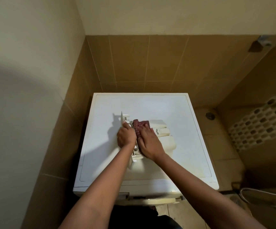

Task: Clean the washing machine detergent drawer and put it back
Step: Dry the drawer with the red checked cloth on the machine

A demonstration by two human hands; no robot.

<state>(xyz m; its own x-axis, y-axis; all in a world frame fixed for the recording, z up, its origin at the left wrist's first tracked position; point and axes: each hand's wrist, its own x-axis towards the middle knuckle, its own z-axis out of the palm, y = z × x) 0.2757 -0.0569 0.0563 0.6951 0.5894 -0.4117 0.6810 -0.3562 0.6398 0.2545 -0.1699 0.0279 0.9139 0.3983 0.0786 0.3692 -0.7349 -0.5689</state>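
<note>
Looking down on the washing machine, its white top serving as the desk. On that top, left of its middle: the detergent drawer, white plastic, tipped up on one long side, running from near the machine's front edge toward its back. Held there by the left grip, fingers curled over the drawer's upper edge, thumb pointing toward the back of the machine. Just right of it, the right grip, clasping nothing: fingers laid out fairly straight, pressing a dark red cloth against the drawer's inner side. Cloth bunched, ribbed in texture, partly under the fingers, touching the drawer. Right of the cloth, also on the machine's top, a cream plastic part with rounded ends; cannot tell whether joined to the drawer or loose. Both forearms reach in over the machine's front edge. Behind the machine and on both sides, tan wall tiles. On the floor right of the machine, a round drain, and nearer the machine's front right corner, a grey hose. Shadow of grips and drawer across the left part of the machine's top.
</note>
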